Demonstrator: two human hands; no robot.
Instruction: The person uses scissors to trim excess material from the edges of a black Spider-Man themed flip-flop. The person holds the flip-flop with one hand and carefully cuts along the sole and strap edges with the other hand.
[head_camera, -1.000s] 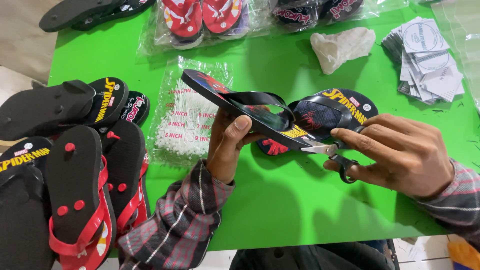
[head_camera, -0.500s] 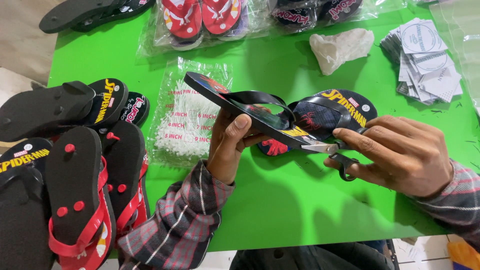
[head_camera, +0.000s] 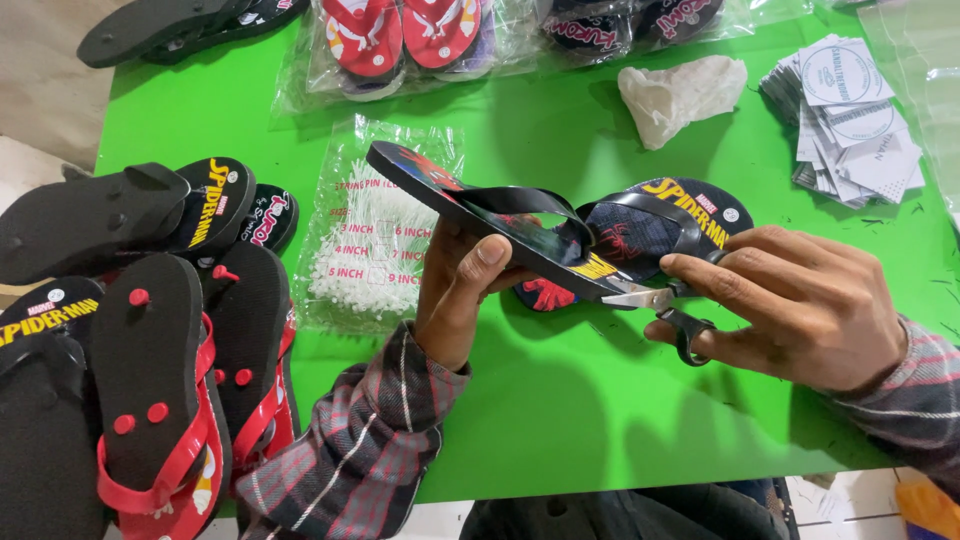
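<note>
A: Where do you have the black flip-flop right now?

B: It's at the centre of the frame, lifted off the green table. Your left hand is closed around its underside, thumb up against the sole. Your right hand is curled shut on a small pair of scissors, the blades touching the heel end of that flip-flop.

A: How far along does the work look?

B: I'd judge you're mid-trim on this one. Its mate lies flat just behind it. Bagged pairs sit along the top edge, which look finished. A loose heap of flip-flops at the left looks still to be handled. A clear bag of white plastic pins lies between the heap and your left hand.
</note>
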